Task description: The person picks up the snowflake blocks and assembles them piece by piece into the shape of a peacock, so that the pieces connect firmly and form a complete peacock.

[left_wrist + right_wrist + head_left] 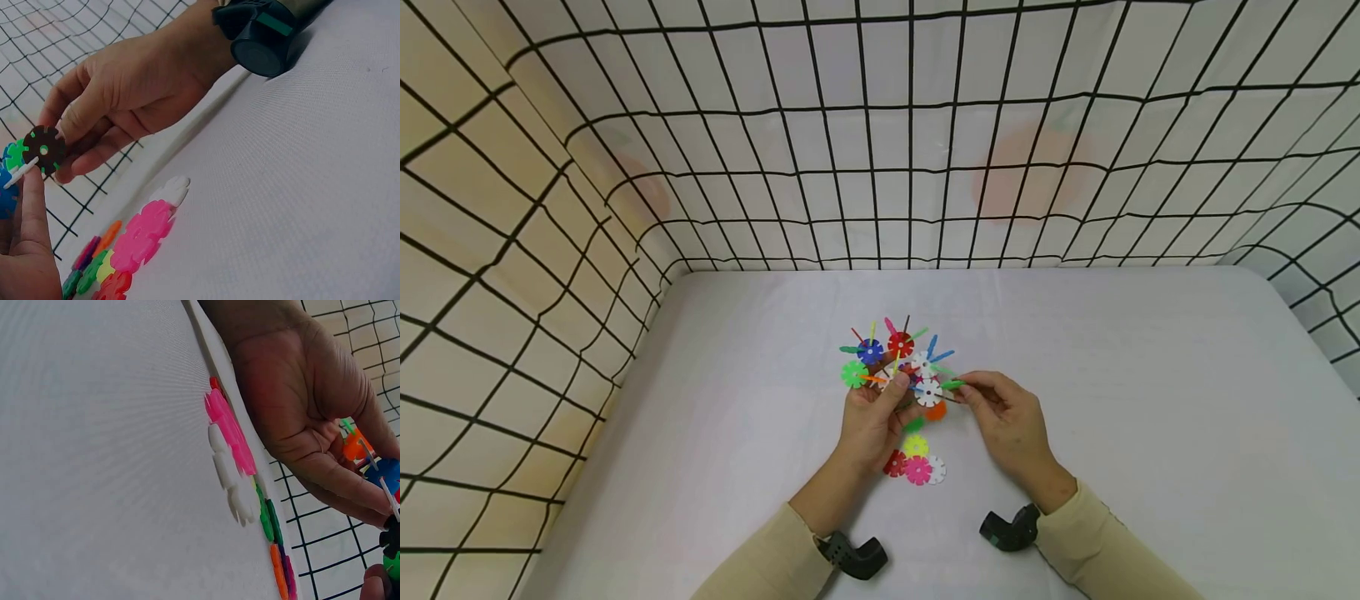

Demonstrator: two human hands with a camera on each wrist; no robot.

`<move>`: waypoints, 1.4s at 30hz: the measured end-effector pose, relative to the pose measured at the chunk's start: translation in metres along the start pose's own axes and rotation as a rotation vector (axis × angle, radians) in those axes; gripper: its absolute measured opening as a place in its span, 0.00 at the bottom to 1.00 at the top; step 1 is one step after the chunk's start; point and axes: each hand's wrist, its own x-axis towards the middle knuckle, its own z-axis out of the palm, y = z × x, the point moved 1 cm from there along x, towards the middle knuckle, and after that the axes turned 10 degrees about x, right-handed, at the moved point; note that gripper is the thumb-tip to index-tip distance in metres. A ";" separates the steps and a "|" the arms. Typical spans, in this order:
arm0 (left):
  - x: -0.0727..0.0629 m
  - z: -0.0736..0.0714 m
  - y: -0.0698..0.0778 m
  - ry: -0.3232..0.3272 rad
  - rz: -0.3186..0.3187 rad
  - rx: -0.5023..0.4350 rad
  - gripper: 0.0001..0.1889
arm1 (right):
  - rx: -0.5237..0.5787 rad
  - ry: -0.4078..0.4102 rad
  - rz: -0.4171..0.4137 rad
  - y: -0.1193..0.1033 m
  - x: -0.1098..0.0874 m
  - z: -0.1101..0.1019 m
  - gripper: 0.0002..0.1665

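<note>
My left hand (871,421) holds a cluster of slotted plastic discs joined edge to edge, with the thumb over its near side. The cluster (901,344) shows blue, red, green and white discs, some face-on and others edge-on. At its right side, the fingers of my right hand (1015,421) pinch a dark brown disc (44,150). A green disc (952,385), seen edge-on in the head view, is right by those fingertips. In the right wrist view the left hand (312,406) reaches round blue and orange discs, with the dark disc (390,537) below its fingers.
Loose discs lie on the white cloth below the hands: yellow (915,446), red (894,463), pink (918,471), white (937,470) and orange (936,411), among others. Black wire mesh (910,175) stands along the table's back and sides.
</note>
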 end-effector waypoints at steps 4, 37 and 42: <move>0.000 0.001 0.000 -0.019 0.001 0.002 0.22 | 0.016 -0.004 -0.003 0.000 0.000 0.000 0.11; 0.000 -0.002 0.002 -0.070 -0.114 0.001 0.29 | -0.160 -0.029 -0.190 -0.002 0.002 -0.002 0.12; 0.000 -0.002 0.001 -0.050 -0.118 -0.016 0.28 | -0.318 -0.028 -0.316 -0.001 0.000 -0.002 0.15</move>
